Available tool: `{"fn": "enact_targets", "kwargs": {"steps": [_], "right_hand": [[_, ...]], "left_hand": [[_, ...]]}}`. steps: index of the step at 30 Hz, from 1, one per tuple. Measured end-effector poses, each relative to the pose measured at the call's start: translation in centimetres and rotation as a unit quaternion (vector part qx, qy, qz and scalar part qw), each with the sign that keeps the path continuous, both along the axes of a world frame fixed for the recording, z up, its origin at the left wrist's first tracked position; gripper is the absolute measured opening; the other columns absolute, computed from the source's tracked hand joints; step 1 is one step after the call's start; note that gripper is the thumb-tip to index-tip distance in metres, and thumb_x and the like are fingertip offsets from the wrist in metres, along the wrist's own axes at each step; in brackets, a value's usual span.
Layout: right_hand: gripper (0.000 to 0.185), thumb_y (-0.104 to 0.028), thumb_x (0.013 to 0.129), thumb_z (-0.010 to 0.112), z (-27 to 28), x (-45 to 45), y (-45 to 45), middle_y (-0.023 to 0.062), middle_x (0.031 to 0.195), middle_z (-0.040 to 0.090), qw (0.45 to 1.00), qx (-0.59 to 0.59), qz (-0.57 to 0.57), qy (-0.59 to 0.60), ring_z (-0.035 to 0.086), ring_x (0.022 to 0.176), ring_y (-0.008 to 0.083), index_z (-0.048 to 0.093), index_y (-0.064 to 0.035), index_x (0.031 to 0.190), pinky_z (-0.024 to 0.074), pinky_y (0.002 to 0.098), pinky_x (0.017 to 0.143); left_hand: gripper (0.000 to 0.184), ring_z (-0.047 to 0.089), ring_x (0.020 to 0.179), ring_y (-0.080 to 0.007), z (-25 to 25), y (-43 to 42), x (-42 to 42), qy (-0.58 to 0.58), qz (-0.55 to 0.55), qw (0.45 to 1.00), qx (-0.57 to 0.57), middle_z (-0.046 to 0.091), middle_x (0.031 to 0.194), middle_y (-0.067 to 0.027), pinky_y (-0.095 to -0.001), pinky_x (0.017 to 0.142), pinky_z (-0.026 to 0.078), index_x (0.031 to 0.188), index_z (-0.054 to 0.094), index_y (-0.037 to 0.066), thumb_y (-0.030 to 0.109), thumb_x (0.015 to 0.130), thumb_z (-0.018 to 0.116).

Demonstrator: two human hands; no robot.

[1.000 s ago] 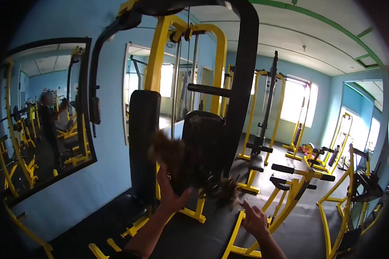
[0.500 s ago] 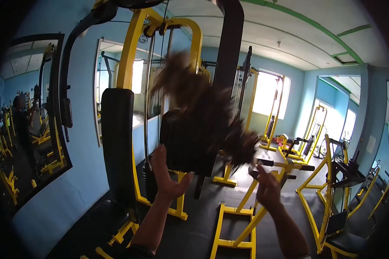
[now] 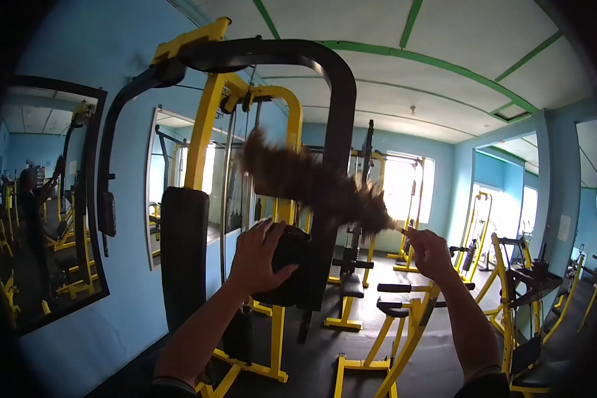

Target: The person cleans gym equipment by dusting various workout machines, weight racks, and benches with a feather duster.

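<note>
My right hand (image 3: 430, 253) is closed round the thin handle of a brown feather duster (image 3: 312, 178). The duster's fluffy head is blurred by motion and stretches leftward across the black curved arm (image 3: 341, 99) of a yellow and black exercise machine. With fingers spread, my left hand (image 3: 260, 259) rests against a black pad (image 3: 290, 262) on that arm, below the feathers. To the left of this hand stands the machine's tall black backrest (image 3: 184, 249).
A framed mirror (image 3: 60, 199) hangs on the blue wall at left, with a second mirror (image 3: 199, 172) behind the machine. Yellow frames with black handles (image 3: 398, 305) stand at right. Further machines line the window side.
The view has tilted upward, showing more of the machine's top. My left hand has come onto the black pad. The feather duster has swung to a flatter angle in my right hand.
</note>
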State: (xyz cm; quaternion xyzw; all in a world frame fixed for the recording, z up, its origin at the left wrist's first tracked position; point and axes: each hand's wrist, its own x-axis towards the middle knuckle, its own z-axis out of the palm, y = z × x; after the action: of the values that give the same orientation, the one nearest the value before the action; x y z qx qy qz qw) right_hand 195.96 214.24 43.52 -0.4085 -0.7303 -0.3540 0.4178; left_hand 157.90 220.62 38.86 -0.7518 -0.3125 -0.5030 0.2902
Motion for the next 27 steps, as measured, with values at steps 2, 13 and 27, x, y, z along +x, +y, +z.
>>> {"fn": "enact_targets", "kwargs": {"steps": [2,13,27], "right_hand": [[0.020,-0.007,0.086,0.052,1.2,0.4,0.7,0.0181,0.086,0.064,0.999,0.040,-0.002,0.018,0.063,0.078,0.0318,0.064,-0.0014,0.100,0.0502,0.0371,0.073],[0.011,-0.010,0.088,0.052,11.3,-9.7,1.2,0.0148,0.075,0.062,0.978,0.137,-0.035,0.152,0.062,0.070,0.0345,0.059,-0.0052,0.094,0.0500,0.0429,0.064],[0.015,-0.012,0.082,0.055,16.4,-28.2,8.2,0.0174,0.081,0.062,0.995,0.080,-0.009,0.053,0.061,0.075,0.0369,0.055,-0.0072,0.096,0.0498,0.0459,0.068]], "left_hand": [[0.085,0.041,0.120,-0.0358,1.0,0.7,0.0,0.009,0.004,1.000,-0.002,0.041,0.130,-0.0196,-0.0484,0.100,0.031,0.137,0.035,0.009,0.049,0.071,0.070],[0.088,0.049,0.115,-0.0320,3.2,1.7,0.7,0.100,0.067,0.978,-0.170,0.053,0.120,-0.0185,-0.0459,0.099,0.034,0.134,0.040,0.006,0.059,0.069,0.067],[0.098,0.041,0.123,-0.0414,4.7,-0.5,-4.6,-0.020,-0.081,0.987,-0.135,0.042,0.130,-0.0266,-0.0523,0.104,0.028,0.146,0.013,0.009,0.059,0.075,0.061]]}}
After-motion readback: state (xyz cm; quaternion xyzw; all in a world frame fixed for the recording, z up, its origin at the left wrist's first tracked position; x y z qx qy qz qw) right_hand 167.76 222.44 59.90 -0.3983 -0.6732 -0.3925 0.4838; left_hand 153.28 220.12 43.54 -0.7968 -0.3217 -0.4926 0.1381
